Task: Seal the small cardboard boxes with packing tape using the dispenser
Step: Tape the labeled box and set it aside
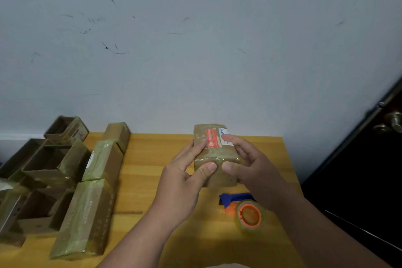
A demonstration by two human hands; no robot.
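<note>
Box [214, 154] mid-table [152, 159]; dispenser [245, 209] before it; other boxes [87, 180] left.

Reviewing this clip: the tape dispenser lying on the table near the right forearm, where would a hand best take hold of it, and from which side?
Probably by the blue handle, coming from above on the right. The tape dispenser lies on the table with the orange-cored roll towards the person and the handle pointing away, towards the box. The right hand is nearest.
</note>
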